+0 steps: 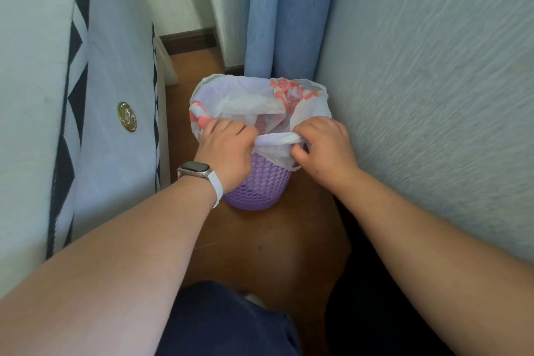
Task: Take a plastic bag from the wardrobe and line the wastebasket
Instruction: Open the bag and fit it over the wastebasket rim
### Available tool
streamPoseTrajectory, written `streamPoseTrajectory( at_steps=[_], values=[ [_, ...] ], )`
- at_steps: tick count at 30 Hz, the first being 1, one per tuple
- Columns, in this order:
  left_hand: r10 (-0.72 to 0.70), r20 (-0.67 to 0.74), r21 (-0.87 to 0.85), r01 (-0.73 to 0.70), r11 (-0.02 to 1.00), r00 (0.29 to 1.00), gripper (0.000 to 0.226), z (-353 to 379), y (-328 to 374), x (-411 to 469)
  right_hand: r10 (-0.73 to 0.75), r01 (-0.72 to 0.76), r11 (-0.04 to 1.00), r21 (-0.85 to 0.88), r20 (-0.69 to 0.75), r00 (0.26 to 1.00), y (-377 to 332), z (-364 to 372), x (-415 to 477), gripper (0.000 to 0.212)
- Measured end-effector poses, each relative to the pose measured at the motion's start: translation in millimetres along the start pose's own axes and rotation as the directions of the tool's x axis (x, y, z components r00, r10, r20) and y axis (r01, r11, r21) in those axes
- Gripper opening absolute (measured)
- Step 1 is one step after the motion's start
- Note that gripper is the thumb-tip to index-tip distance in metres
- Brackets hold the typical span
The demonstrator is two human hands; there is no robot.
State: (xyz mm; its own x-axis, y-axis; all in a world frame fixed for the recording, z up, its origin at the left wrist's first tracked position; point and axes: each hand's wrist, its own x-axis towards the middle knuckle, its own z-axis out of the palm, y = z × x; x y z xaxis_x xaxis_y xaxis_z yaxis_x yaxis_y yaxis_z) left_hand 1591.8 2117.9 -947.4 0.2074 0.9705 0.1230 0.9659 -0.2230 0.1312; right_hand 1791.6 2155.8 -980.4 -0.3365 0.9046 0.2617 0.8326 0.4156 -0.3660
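A purple perforated wastebasket (pixel 257 186) stands on the wooden floor in a narrow gap. A white plastic bag (pixel 245 98) with red print sits inside it, its mouth spread over the far and side rim. My left hand (pixel 226 153), a watch on its wrist, grips the bag's near edge at the left. My right hand (pixel 323 146) pinches the same edge at the right. Between the two hands the bag's edge is stretched into a twisted white band above the basket's near rim.
A mattress (pixel 115 95) with black-and-white trim and a gold badge stands close on the left. A textured wall (pixel 433 95) runs along the right. A blue curtain (pixel 277 14) hangs behind the basket. My dark trouser leg (pixel 225 324) is at the bottom.
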Motion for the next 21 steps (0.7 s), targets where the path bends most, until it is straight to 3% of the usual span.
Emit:
streamPoseTrajectory(
  at_steps=[7, 13, 18, 21],
  values=[
    [-0.004, -0.077, 0.022, 0.006, 1.000, 0.997, 0.020, -1, -1, -2, 0.004, -0.004, 1.000, -0.012, 0.014, 1.000, 0, 5, -1, 0.023],
    [0.233, -0.137, 0.007, -0.234, 0.972, 0.963, 0.033, -2, 23, 10, -0.044, 0.046, 0.999, 0.023, -0.092, 0.995, -3, 4, 0, 0.031],
    [0.246, -0.128, 0.001, -0.248, 0.969, 0.961, 0.014, 5, 18, 11, -0.128, 0.134, 0.990, 0.033, -0.144, 0.981, -11, 2, -1, 0.023],
    [0.213, -0.106, -0.016, -0.216, 0.976, 0.971, 0.012, 5, 14, 11, -0.101, 0.109, 0.993, 0.049, -0.146, 0.984, -8, 2, 1, 0.024]
  ],
)
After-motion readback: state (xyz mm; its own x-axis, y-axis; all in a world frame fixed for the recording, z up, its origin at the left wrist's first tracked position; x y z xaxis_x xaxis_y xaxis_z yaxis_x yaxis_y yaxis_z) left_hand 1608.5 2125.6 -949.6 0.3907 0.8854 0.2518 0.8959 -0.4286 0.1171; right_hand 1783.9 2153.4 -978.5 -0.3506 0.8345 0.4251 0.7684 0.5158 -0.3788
